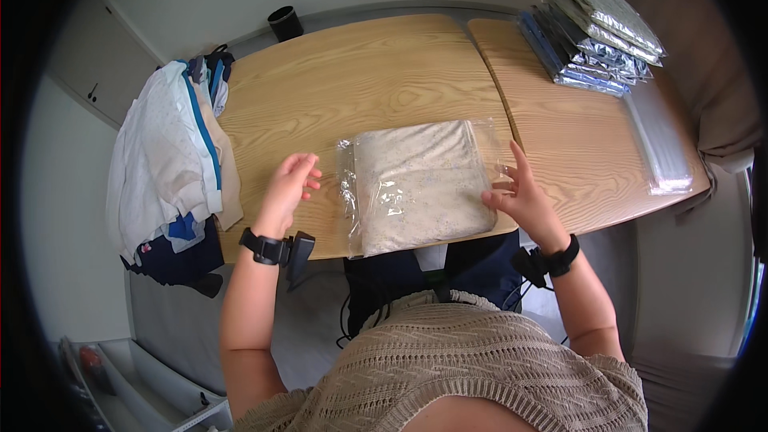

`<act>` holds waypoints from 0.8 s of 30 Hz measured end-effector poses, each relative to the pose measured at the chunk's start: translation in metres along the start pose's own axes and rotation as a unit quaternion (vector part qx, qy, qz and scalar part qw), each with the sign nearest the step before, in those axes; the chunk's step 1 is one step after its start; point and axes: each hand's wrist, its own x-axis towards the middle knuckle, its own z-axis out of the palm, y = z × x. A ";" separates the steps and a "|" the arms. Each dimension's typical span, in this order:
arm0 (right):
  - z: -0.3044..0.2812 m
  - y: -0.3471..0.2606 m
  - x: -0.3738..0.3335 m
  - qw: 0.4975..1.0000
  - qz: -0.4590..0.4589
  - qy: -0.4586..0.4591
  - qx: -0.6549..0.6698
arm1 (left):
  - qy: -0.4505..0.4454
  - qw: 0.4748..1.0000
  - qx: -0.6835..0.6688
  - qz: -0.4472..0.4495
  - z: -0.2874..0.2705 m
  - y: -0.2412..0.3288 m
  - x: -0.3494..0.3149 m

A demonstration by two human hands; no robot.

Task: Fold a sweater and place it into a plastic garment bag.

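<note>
A cream garment with a faint small print lies folded flat inside a clear plastic bag near the table's front edge. The bag's margins stick out to the left and right of the cloth. My left hand hovers left of the bag, apart from it, its fingers loosely bent and holding nothing. At the bag's right edge is my right hand, index finger stretched out and thumb over the cloth's lower right part. Whether the thumb presses on the plastic I cannot tell.
Loose clothes hang over the table's left end. A stack of bagged garments stands at the far right, with flat clear bags nearer. A black bin is behind the table. White drawers stand at the lower left.
</note>
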 end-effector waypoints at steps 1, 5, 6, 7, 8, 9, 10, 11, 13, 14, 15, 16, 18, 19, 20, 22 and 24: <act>0.004 0.008 -0.004 1.000 -0.021 0.014 -0.007 | -0.016 0.999 -0.035 -0.007 -0.002 0.001 0.003; 0.019 0.015 -0.015 0.997 -0.065 0.038 -0.018 | -0.070 0.991 -0.110 -0.034 0.003 0.003 0.026; 0.020 0.018 -0.016 0.997 -0.066 0.037 -0.018 | -0.070 0.991 -0.110 -0.033 0.004 0.002 0.033; 0.020 0.022 -0.015 0.996 -0.074 0.031 -0.024 | -0.092 0.988 -0.122 -0.038 0.005 0.000 0.040; 0.020 0.024 -0.015 0.996 -0.080 0.027 -0.031 | -0.117 0.983 -0.133 -0.043 0.010 0.002 0.046; 0.021 0.021 -0.016 0.996 -0.068 0.051 -0.028 | -0.122 0.980 -0.146 -0.050 0.012 0.006 0.049; 0.021 0.023 -0.016 0.996 -0.066 0.054 -0.028 | -0.126 0.980 -0.145 -0.050 0.015 0.005 0.053; 0.021 0.026 -0.015 0.996 -0.060 0.057 -0.030 | -0.100 0.980 -0.169 -0.037 0.018 0.002 0.058; 0.020 0.029 -0.014 0.996 -0.053 0.062 -0.031 | -0.077 0.978 -0.193 -0.025 0.022 -0.006 0.065; 0.020 0.031 -0.013 0.996 -0.049 0.067 -0.036 | -0.068 0.977 -0.200 -0.016 0.023 -0.009 0.067; 0.019 0.032 -0.013 0.995 -0.046 0.072 -0.040 | -0.058 0.977 -0.206 -0.007 0.022 -0.012 0.069; 0.018 0.030 -0.014 0.995 -0.043 0.076 -0.040 | -0.063 0.977 -0.205 -0.009 0.021 -0.015 0.070; 0.015 0.024 -0.018 0.992 -0.031 0.082 -0.086 | -0.015 0.971 -0.237 0.014 0.017 -0.021 0.068; 0.011 0.019 -0.020 0.984 -0.026 0.109 -0.137 | 0.039 0.969 -0.238 0.046 0.012 -0.025 0.065; 0.003 0.011 -0.023 0.965 -0.001 0.131 -0.228 | 0.079 0.976 -0.186 0.079 0.005 -0.022 0.058; -0.012 0.021 -0.026 0.862 -0.164 0.245 -0.411 | 0.112 0.976 -0.020 0.187 0.014 0.001 0.031; -0.008 -0.005 -0.030 0.882 -0.144 0.233 -0.383 | 0.069 0.922 0.156 0.347 0.038 0.027 -0.004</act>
